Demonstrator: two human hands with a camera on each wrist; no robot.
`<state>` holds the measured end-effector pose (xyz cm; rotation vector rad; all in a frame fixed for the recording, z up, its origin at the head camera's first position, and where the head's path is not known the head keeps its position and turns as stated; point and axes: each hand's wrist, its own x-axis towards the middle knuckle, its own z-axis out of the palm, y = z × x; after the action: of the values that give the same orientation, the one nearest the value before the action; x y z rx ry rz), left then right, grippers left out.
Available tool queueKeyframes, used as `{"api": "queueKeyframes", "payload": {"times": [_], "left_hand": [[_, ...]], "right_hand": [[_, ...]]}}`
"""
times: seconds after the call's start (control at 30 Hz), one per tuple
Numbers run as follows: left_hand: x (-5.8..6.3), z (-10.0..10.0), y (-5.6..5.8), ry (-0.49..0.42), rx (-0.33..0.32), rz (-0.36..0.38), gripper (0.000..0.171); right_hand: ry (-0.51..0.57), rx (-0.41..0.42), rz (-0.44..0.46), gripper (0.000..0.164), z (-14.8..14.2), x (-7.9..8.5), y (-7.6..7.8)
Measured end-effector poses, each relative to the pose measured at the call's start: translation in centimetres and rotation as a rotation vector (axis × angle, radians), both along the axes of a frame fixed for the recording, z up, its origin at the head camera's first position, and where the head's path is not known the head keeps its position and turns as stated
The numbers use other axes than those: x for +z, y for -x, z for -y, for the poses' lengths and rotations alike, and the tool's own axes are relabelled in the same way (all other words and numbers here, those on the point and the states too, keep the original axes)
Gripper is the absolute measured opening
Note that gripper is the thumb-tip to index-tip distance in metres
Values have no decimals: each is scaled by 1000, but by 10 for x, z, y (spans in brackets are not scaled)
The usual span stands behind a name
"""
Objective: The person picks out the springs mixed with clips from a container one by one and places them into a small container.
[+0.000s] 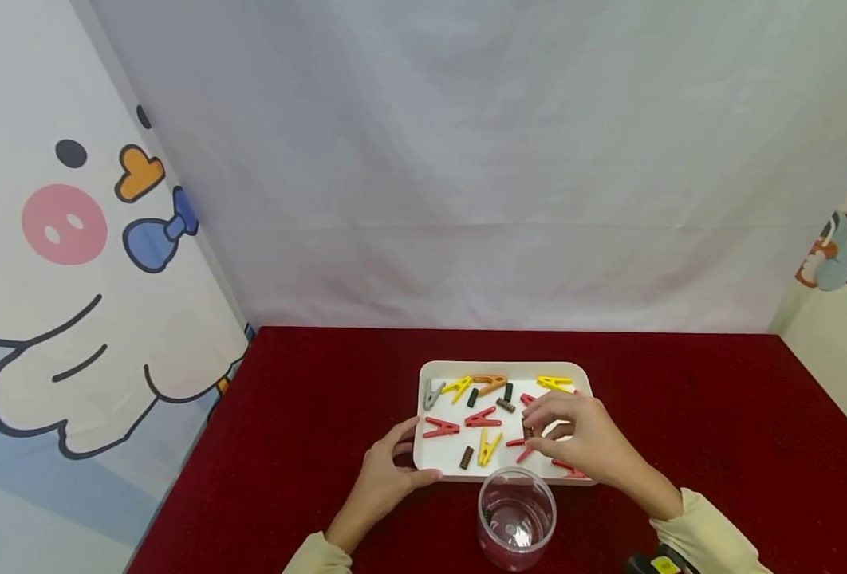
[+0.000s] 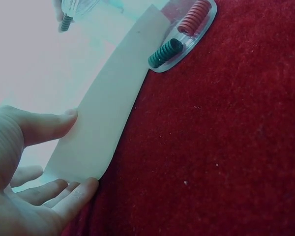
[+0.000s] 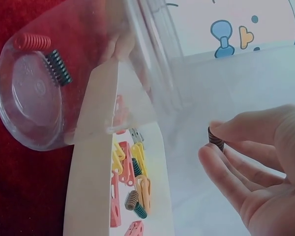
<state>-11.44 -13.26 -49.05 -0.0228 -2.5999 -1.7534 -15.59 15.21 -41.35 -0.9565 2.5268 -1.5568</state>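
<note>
A clear jar (image 1: 517, 522) is blocking the middle of the tray's (image 1: 498, 368) near side; the left hand (image 1: 386, 472) is obstructing its near-left corner, the right hand (image 1: 580, 437) its right part. Surface (image 1: 344, 375) beyond the far rim is leaving passage.

No legible text, brand or number showed in any view. Label-like yellow patch (image 1: 664, 565) sat on dark object (image 1: 640, 564) beside right sleeve (image 1: 707, 536), bottom of head view; too small to read. Faint mark (image 3: 40, 88) on clear jar's (image 3: 91, 93) base, right wrist view, was also unreadable.
</note>
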Motion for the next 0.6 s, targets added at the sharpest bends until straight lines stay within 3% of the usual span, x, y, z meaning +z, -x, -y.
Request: {"api": "queueKeyframes", "payload": {"times": [0.6], "left_hand": [[-1,1,0,8,1,-2,82]], "right_hand": [[61,31,-48,19,-1,3,-13]]}}
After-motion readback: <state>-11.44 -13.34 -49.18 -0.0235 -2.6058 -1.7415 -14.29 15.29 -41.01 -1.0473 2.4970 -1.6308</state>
